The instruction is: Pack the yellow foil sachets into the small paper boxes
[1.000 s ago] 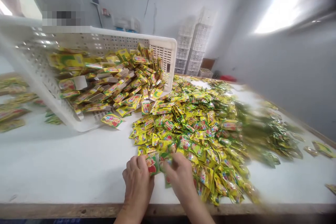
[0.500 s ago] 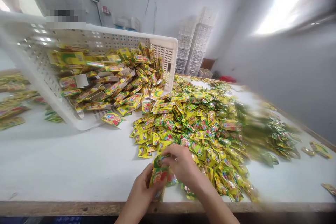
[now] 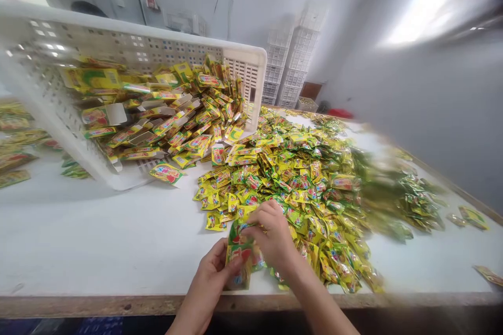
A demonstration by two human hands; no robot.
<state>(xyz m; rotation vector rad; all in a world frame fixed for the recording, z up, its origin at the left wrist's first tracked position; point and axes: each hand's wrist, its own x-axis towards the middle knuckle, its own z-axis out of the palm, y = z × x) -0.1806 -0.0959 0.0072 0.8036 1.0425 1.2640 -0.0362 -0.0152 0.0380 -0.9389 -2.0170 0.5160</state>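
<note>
Near the table's front edge, my left hand (image 3: 210, 275) is closed round a small yellow, green and red printed carton (image 3: 240, 268), its thumb across the front. Fingers bent, my right hand (image 3: 273, 235) pinches a small green and red sachet (image 3: 234, 231) at the carton's upper end. Whether the sachet is partly inside the carton I cannot tell. A broad heap of shiny yellow and green sachets (image 3: 301, 183) spreads behind and to the right of my hands, partly under my right forearm.
A white plastic crate (image 3: 261, 86) lies tipped on its side at the left, with many open cartons (image 3: 168, 120) spilling toward me. One flat carton (image 3: 167, 173) lies before it on the white table (image 3: 118, 241). Stacked white crates (image 3: 296, 63) stand by the wall.
The camera view has shifted slightly, so the crate and table sit a little higher. My right hand has risen slightly at the carton's top, and more of the sachet shows.
</note>
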